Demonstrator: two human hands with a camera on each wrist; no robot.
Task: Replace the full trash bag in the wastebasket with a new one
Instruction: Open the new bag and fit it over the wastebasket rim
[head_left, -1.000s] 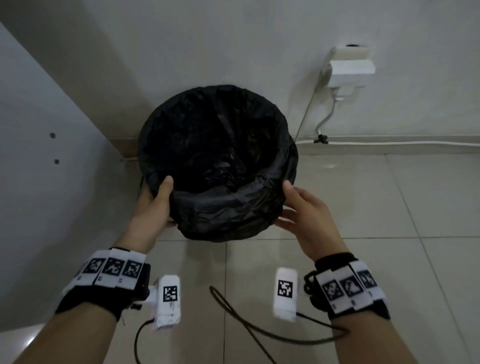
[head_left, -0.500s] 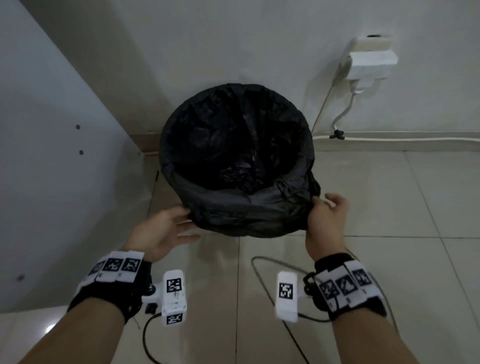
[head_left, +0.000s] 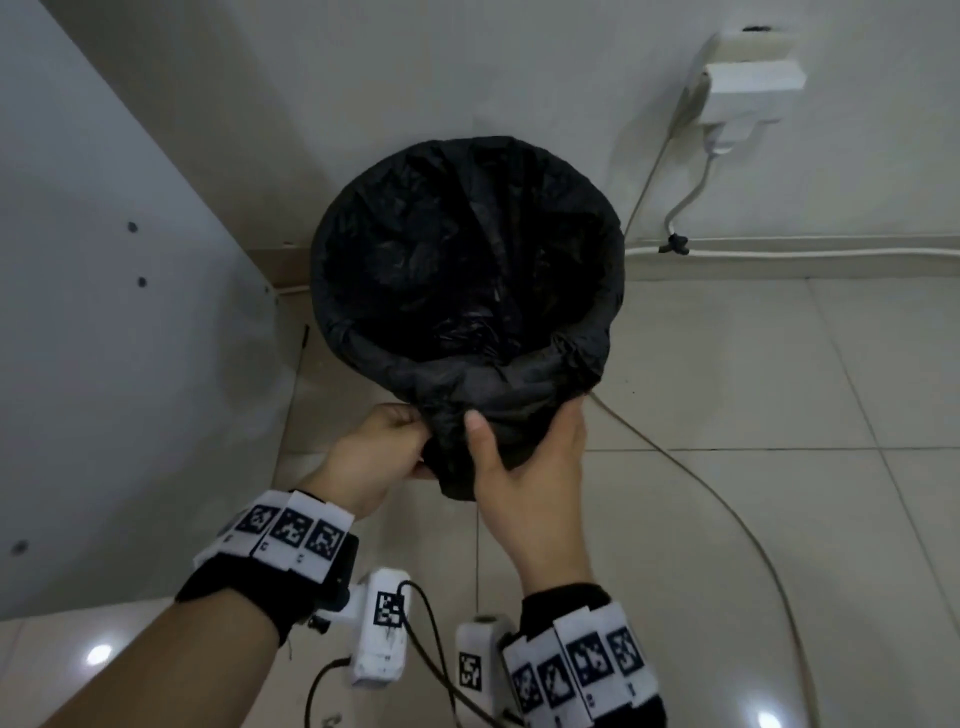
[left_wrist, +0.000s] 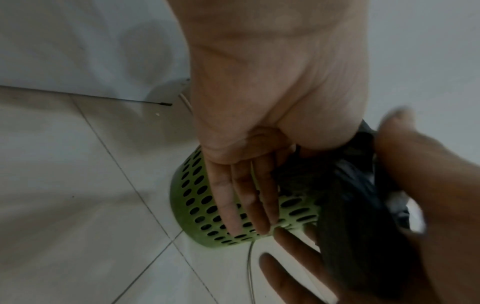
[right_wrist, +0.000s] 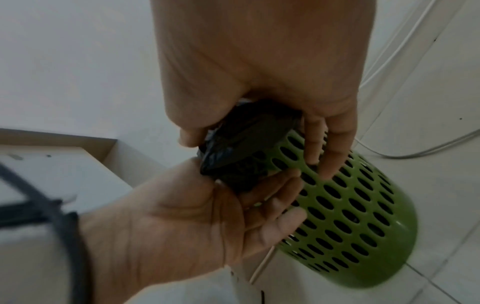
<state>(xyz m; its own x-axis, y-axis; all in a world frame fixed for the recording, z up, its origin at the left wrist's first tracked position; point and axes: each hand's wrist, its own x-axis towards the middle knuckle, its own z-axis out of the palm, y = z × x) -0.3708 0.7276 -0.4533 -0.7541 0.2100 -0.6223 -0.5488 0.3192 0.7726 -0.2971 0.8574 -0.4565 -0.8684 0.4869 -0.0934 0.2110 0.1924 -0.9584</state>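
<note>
Head view: trash bag (head_left: 467, 291) hides the wastebasket (right_wrist: 350, 205).

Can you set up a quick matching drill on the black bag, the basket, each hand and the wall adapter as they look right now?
1. trash bag
2. wastebasket
3. left hand
4. right hand
5. power adapter

a. green, perforated
b. white, on the wall
c. black, lining the basket
d. thumb on top of the gathered bag edge
e. pinches the bag edge from the left

1-c, 2-a, 3-e, 4-d, 5-b

both hands (head_left: 384, 447) (head_left: 524, 467) close together, thumbs pinching, fingers extended
</note>
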